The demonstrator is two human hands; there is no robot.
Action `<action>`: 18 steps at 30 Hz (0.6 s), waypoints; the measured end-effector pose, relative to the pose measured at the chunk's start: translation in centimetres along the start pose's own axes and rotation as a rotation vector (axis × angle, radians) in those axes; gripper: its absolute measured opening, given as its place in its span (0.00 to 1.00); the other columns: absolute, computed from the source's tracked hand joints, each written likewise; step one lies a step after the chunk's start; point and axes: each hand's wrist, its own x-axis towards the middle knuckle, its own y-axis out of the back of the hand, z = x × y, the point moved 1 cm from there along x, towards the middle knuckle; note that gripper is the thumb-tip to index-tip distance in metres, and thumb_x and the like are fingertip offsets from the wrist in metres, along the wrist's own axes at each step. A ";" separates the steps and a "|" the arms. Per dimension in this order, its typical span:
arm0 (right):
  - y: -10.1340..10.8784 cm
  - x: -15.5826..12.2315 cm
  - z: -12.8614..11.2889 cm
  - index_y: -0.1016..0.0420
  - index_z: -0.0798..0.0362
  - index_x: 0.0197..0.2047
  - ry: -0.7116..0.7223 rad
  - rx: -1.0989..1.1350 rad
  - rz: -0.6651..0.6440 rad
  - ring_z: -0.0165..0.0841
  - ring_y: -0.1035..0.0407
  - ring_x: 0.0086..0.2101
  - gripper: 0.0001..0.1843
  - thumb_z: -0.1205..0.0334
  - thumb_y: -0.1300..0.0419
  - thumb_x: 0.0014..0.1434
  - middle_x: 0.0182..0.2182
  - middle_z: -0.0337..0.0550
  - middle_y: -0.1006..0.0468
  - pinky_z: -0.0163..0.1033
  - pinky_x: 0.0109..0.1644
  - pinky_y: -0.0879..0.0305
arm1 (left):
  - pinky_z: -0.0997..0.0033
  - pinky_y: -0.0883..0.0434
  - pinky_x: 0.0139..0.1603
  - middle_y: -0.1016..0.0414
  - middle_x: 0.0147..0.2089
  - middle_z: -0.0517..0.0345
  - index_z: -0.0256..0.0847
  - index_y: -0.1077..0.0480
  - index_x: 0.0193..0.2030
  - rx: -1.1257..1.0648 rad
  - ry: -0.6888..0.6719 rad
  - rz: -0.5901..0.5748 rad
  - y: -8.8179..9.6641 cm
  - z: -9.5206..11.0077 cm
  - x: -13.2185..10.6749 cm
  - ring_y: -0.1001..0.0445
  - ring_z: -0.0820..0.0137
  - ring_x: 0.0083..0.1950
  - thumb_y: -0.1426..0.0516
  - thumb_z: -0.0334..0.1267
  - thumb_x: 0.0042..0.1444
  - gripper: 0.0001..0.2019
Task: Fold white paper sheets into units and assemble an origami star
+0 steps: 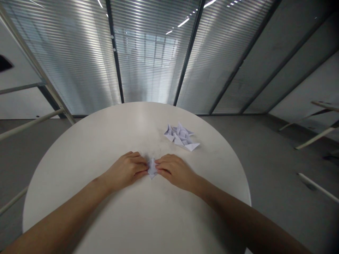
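Observation:
A small piece of folded white paper point(152, 170) lies on the round white table point(127, 215), its lower end coming to a point. My left hand point(130, 167) grips its left edge with closed fingers. On the opposite edge, the fingers of my right hand point(173, 170) are pressed together on the same paper. Both hands rest low on the tabletop, and the fingertips cover the paper's sides. Beyond my right hand sits a small heap of folded paper pieces point(182, 137) with pointed corners.
Glass partitions with blinds point(150, 63) stand behind the table's far edge. At the left is a pale metal frame point(31, 124) close to the table. Pale furniture legs point(315, 138) stand on the grey floor point(267, 158) to the right.

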 end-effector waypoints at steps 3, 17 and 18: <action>0.1 0.2 -0.1 0.23 0.53 0.36 -0.064 0.048 0.022 0.34 0.28 0.42 0.07 0.62 0.42 0.61 0.40 0.43 0.20 0.40 0.49 0.38 | 0.68 0.36 0.44 0.25 0.38 0.55 0.41 0.26 0.36 -0.104 0.046 0.038 0.1 -0.1 0.1 0.31 0.68 0.41 0.49 0.41 0.63 0.12; 0.4 0.7 -1.2 0.28 0.53 0.31 -0.242 -0.041 0.099 0.33 0.34 0.38 0.04 0.65 0.41 0.59 0.33 0.42 0.25 0.40 0.46 0.42 | 0.67 0.40 0.39 0.29 0.32 0.56 0.39 0.31 0.31 -0.064 0.278 0.082 -1.0 -0.3 0.8 0.34 0.67 0.39 0.47 0.42 0.61 0.11; 0.4 0.7 -1.0 0.27 0.53 0.33 -0.210 -0.035 0.100 0.33 0.33 0.39 0.04 0.64 0.42 0.59 0.34 0.42 0.24 0.40 0.46 0.42 | 0.67 0.39 0.39 0.29 0.33 0.56 0.39 0.31 0.31 -0.077 0.258 0.075 -0.9 -0.3 0.7 0.34 0.67 0.39 0.47 0.43 0.61 0.11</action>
